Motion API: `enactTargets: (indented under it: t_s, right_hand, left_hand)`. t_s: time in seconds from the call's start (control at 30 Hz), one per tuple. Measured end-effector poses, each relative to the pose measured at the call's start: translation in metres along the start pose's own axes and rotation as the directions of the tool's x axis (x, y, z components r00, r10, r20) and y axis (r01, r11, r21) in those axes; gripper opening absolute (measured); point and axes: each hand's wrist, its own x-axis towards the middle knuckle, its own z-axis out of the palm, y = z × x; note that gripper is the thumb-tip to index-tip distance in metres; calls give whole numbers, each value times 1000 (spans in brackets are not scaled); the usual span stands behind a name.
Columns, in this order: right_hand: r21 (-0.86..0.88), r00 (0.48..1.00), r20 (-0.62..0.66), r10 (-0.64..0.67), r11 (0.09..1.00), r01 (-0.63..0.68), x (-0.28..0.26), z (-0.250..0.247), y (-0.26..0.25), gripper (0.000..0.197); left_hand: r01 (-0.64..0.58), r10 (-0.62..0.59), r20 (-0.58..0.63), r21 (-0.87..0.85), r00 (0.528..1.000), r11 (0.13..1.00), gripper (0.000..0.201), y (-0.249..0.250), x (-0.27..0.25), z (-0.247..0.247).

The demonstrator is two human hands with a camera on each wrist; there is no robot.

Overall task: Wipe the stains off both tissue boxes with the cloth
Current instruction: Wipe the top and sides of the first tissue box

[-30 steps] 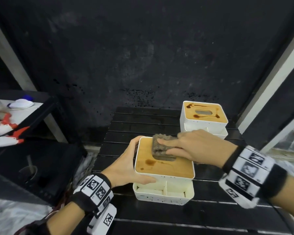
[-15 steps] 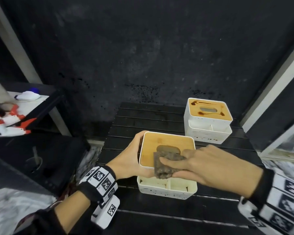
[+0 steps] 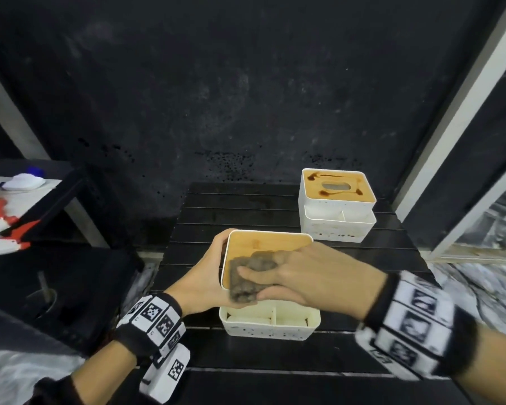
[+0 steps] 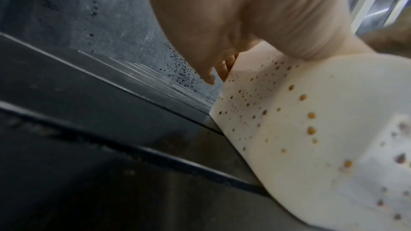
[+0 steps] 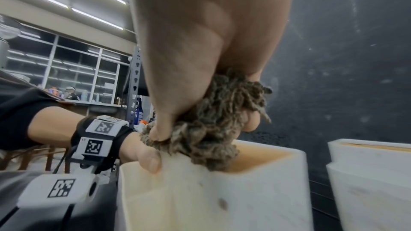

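The near tissue box (image 3: pixel 263 247) is white with a wooden lid and stands on the black slatted table (image 3: pixel 246 209). My left hand (image 3: pixel 205 276) grips its left side, thumb on the front wall. My right hand (image 3: pixel 298 276) holds a grey-brown cloth (image 3: pixel 247 279) and presses it on the lid's front-left corner. In the right wrist view the cloth (image 5: pixel 218 129) is bunched between thumb and fingers over the box edge (image 5: pixel 266 161). The far tissue box (image 3: pixel 336 188) carries dark brown stains around its slot. Brown specks dot the near box's side wall (image 4: pixel 289 111).
A low black side stand (image 3: pixel 56 206) sits to the left, with red-and-white tools (image 3: pixel 3 229) and a white object (image 3: pixel 22 182) on a pale surface. A dark speckled wall (image 3: pixel 231 97) rises behind the table. A white frame (image 3: pixel 456 112) slants along the right.
My right hand has dragged the cloth from the lid's back edge toward the front-left corner. The brown smear seen earlier on the lid is gone. My left hand has stayed on the box.
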Motion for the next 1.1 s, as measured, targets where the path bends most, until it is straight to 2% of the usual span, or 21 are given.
enactTargets:
  t_s: [0.07,0.17,0.3,0.4,0.47,0.63,0.7,0.8,0.93,1.1]
  right_hand:
    - [3,999,12,-32,999,32,18,4,-6,51]
    - [0,1000,-15,-7,1000,7,-1,3,-1,48]
    - [117,985,154,77,989,-96,-61,5,23,52]
    - [112,965,233,119,983,-148,-83,0,35,53]
    - [100,971,214,108,986,-131,-76,-5,30,56]
    - [-12,1000,7,18,1000,-18,-18,8,7,58]
    - [-22,1000,-2,0,1000,0,2,10,-2,57]
    - [-3,1000,14,10,1000,-10,0,6,-2,57]
    - [125,987,140,76,988,-94,-46,4,19,56]
    - [114,956,245,160,975,-192,-81,1,33,53]
  left_hand:
    - [3,-3,12,-11,1000,1000,123,0,0,0]
    - [10,-10,-8,1,1000,1000,122,-1,0,-1]
    - [11,-11,-1,28,1000,1000,117,0,0,-2]
    - [14,-14,3,37,1000,999,117,0,1,-2]
    - [17,-17,5,39,1000,999,118,-1,1,-1]
    - [0,0,-8,37,1000,999,121,0,1,0]
    - [5,-5,1,34,1000,999,123,0,1,0]
    - [9,-10,3,25,1000,1000,121,-1,1,-1]
    - [18,-18,-2,43,1000,999,118,0,0,-1]
    - [29,-30,13,56,999,998,117,2,1,-2]
